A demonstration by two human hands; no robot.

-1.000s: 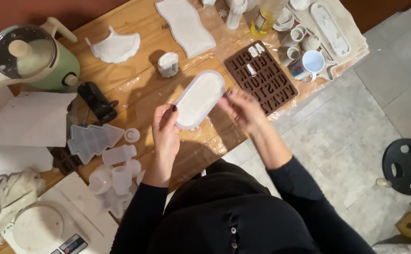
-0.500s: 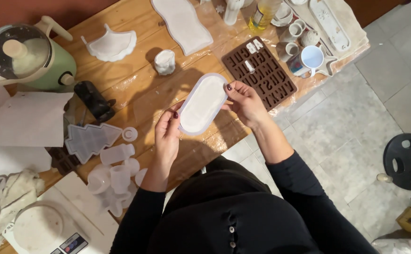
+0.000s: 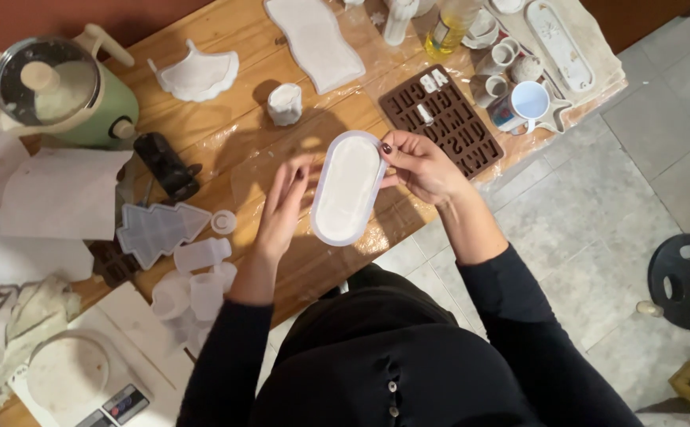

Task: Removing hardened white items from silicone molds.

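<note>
Your right hand (image 3: 420, 162) now grips the oval white mould (image 3: 347, 187), lifted off the desk (image 3: 226, 170); your left hand (image 3: 286, 207) has opened, steadying its edge.

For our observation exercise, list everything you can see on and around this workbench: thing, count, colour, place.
oval mould: 1, white, pale rim, held above table centre
letter mould: 1, brown, right of oval mould
pot: 1, green, glass lid, far left
tree mould: 1, clear, left
wavy slab: 1, white, top centre
fan-shaped piece: 1, white, top left
small cup: 1, white, above oval mould
mug: 1, white and blue, right
bottle: 1, yellowish, top
scale: 1, white, bottom left
table: 1, wooden
weight plate: 1, black, floor right
left hand: 1, fingers open beside oval mould's left edge
right hand: 1, pinching oval mould's right rim
</note>
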